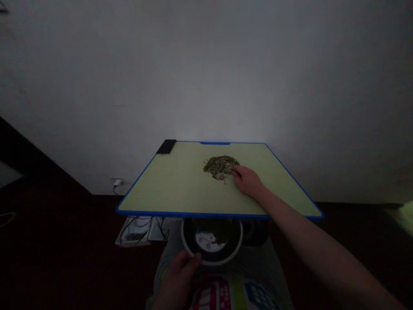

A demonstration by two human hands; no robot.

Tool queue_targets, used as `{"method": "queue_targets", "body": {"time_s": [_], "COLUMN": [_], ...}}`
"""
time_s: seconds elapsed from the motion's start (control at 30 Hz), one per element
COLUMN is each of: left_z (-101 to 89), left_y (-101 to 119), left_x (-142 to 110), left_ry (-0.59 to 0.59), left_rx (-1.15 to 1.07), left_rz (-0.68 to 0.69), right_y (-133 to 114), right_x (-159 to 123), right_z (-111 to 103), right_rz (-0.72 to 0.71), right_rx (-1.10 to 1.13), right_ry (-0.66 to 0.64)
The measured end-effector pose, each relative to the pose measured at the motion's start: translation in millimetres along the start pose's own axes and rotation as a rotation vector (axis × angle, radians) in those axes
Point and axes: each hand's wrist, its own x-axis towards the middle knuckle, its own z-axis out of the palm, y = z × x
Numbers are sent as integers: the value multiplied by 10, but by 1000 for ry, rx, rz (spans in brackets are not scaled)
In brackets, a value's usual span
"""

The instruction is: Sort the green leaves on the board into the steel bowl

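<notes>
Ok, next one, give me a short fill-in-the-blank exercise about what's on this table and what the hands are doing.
The right hand touches a heap of small dark flakes on the tabletop, whose border is ____.
The left hand holds the ____ rim of a round bowl.
A black phone lies at the tabletop's far ____ corner.

Missing words: blue, white, left.

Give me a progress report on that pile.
Done: the white-rimmed bowl already shows a dark patch, perhaps the same bits. In hand: the right hand has its fingers on the pile of dried green bits; the left hand grips the bowl's rim. Left: the pile sits on the green board.
</notes>
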Motion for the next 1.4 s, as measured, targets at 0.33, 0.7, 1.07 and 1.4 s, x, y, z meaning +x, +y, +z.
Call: {"method": "queue_targets", "body": {"time_s": [0.33, 0.7, 1.07, 1.4], "left_z": [-27, -63, -35, -29], "left_y": [-3, -55, -18, -52], "left_x": [14, 51, 16, 41], "left_ry": [-35, -49, -40, -31], "left_rx": [-27, -34, -41, -46], "left_rz": [-11, -8, -20, -14], "right_y": [-3, -8, 13, 12], "right_x": [15, 16, 6, 36], "right_z": [11, 8, 15, 55], "right_rz": [-37, -62, -112, -99], "right_rx": [40, 66, 96, 89], "right_ry": [5, -10, -3, -21]}}
